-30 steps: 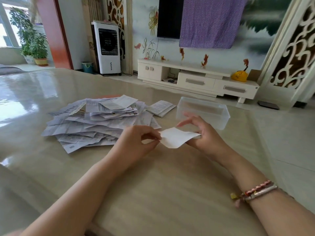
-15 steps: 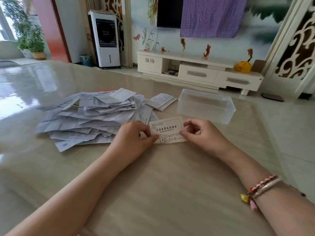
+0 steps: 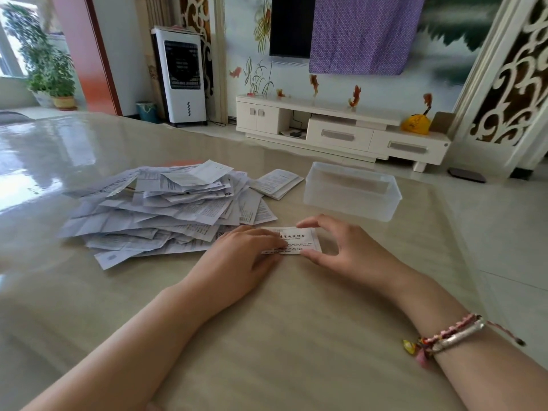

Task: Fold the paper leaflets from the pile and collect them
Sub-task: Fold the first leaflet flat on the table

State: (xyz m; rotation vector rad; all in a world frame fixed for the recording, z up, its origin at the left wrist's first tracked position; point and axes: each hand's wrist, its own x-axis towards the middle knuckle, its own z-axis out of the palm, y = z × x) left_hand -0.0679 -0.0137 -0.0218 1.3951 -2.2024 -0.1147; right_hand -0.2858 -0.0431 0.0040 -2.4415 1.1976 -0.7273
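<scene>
- The pile of unfolded leaflets lies on the left part of the table, sheets overlapping at mixed angles.
- Your left hand lies palm down at the near right edge of the pile. Its fingers are extended almost flat and press on the left part of the folded leaflet; they do not curl round it.
- The folded leaflet lies flat on the table between your two hands, printed side up.
- A small stack of folded leaflets lies behind the pile's right edge, just left of the container.
- Your right hand arches over the right end of the folded leaflet. Forefinger touches the far edge and thumb the near edge, holding the leaflet between them.
- The clear plastic container stands beyond your right hand, apart from the folded leaflet.
- Bracelets circle your right wrist.
</scene>
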